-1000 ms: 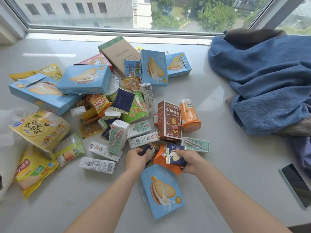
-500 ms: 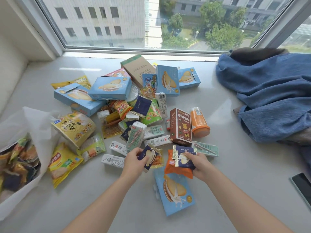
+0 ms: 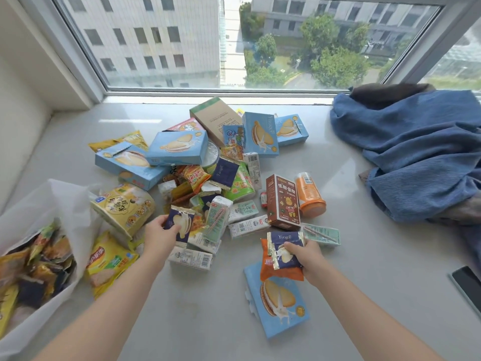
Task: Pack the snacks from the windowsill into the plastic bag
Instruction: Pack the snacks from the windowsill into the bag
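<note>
Fingers [image 3: 166, 225] of both hands pinch navy packets [image 3: 179, 222]; plastic bag [image 3: 65, 204] (left) holds wrappers.

Both hands [image 3: 158, 237] [image 3: 305, 257] clenched, forearms outstretched.

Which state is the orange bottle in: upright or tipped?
Tipped. The orange bottle lies on its side on the windowsill, beside the brown box.

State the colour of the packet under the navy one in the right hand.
Orange packet, seen in the head view, the only one.
</note>
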